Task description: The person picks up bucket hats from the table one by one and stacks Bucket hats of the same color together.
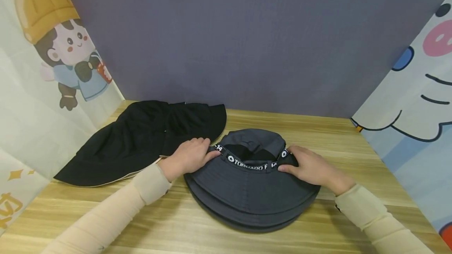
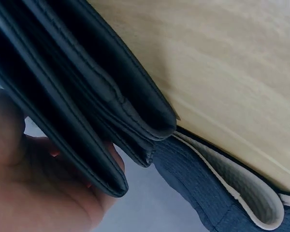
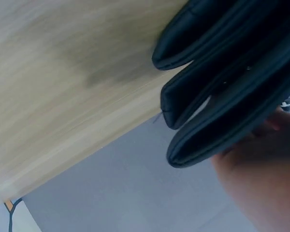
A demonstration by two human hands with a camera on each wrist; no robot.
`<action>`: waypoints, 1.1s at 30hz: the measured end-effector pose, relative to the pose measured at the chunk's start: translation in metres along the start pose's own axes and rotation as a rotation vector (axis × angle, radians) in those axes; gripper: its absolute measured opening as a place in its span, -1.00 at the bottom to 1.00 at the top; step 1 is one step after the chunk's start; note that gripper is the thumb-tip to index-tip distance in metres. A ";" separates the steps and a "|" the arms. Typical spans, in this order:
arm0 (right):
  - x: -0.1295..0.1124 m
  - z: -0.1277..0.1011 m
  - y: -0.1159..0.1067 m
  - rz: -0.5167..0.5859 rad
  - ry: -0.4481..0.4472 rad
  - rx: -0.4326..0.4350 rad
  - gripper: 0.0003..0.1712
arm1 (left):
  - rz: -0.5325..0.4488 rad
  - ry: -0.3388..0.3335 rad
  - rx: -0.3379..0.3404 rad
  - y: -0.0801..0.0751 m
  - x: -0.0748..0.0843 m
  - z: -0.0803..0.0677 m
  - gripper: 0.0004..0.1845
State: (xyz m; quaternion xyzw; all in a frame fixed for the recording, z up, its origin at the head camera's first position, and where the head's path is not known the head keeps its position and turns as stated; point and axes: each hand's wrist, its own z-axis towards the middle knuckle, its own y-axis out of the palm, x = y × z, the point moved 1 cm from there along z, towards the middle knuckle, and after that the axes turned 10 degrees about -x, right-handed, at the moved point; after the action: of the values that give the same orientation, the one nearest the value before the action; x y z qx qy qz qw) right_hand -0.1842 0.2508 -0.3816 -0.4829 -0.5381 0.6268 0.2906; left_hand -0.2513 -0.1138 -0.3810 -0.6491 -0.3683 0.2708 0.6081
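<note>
Several dark grey, round, wide-brimmed cloth hats (image 1: 248, 191) are stacked in front of the back edge of the tabletop (image 1: 353, 148). The left hand (image 1: 188, 156) and right hand (image 1: 314, 168) pinch the top one's sides, good spots to hold. It should be light, soft and bendy. Only the wrist views show gaps between the brims' side edges.

soft light, 2 slightly blurry wrist views

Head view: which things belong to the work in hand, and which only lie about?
Belongs to the job:
stacked dark grey hats
left hand and right hand, holding them

Apparently just lying about:
black hat, perhaps more than one, not held
</note>
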 end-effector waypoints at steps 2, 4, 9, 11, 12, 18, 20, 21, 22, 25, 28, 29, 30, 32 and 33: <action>0.000 0.000 0.001 -0.018 0.010 -0.002 -0.27 | 0.034 0.003 0.004 0.001 0.002 0.001 -0.50; -0.001 0.000 0.002 -0.038 0.025 -0.003 -0.22 | 0.074 0.012 0.018 0.002 0.003 0.001 -0.52; -0.005 0.000 0.003 -0.091 0.067 0.005 -0.15 | 0.165 0.033 0.061 0.003 0.007 0.001 -0.55; -0.006 -0.001 0.004 -0.113 0.080 0.010 -0.14 | 0.192 0.033 0.069 0.004 0.008 0.001 -0.54; -0.006 -0.001 0.004 -0.124 0.085 0.011 -0.14 | 0.202 0.030 0.072 0.004 0.009 0.001 -0.53; -0.010 -0.003 0.006 -0.182 0.119 0.019 -0.17 | 0.265 0.006 0.143 0.008 0.015 0.001 -0.53; -0.013 -0.004 0.006 -0.204 0.126 0.040 -0.20 | 0.285 0.010 0.192 0.009 0.019 0.001 -0.59; -0.015 -0.005 0.006 -0.218 0.131 0.053 -0.22 | 0.296 0.012 0.216 0.009 0.021 0.000 -0.61; -0.017 -0.005 0.006 -0.232 0.136 0.067 -0.25 | 0.301 0.012 0.239 0.009 0.023 0.000 -0.64; -0.025 -0.006 0.005 -0.261 0.154 0.096 -0.38 | 0.296 0.007 0.290 0.009 0.029 -0.002 -0.70; -0.034 -0.006 0.005 -0.272 0.159 0.098 -0.52 | 0.255 -0.024 0.256 0.009 0.033 -0.003 -0.69; -0.037 -0.006 0.006 -0.268 0.158 0.093 -0.56 | 0.240 -0.033 0.228 0.008 0.034 -0.003 -0.66; -0.040 -0.006 0.006 -0.268 0.154 0.088 -0.59 | 0.228 -0.043 0.192 0.008 0.035 -0.003 -0.61; -0.045 -0.005 0.008 -0.273 0.142 0.077 -0.63 | 0.196 -0.060 0.116 0.006 0.037 -0.004 -0.46; -0.047 -0.005 0.009 -0.277 0.137 0.070 -0.62 | 0.180 -0.067 0.079 0.005 0.037 -0.004 -0.37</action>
State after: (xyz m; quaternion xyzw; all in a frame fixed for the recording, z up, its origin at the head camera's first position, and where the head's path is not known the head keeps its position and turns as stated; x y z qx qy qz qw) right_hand -0.1612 0.2089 -0.3766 -0.4355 -0.5563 0.5646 0.4268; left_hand -0.2257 -0.0858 -0.3822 -0.6457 -0.3175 0.3601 0.5938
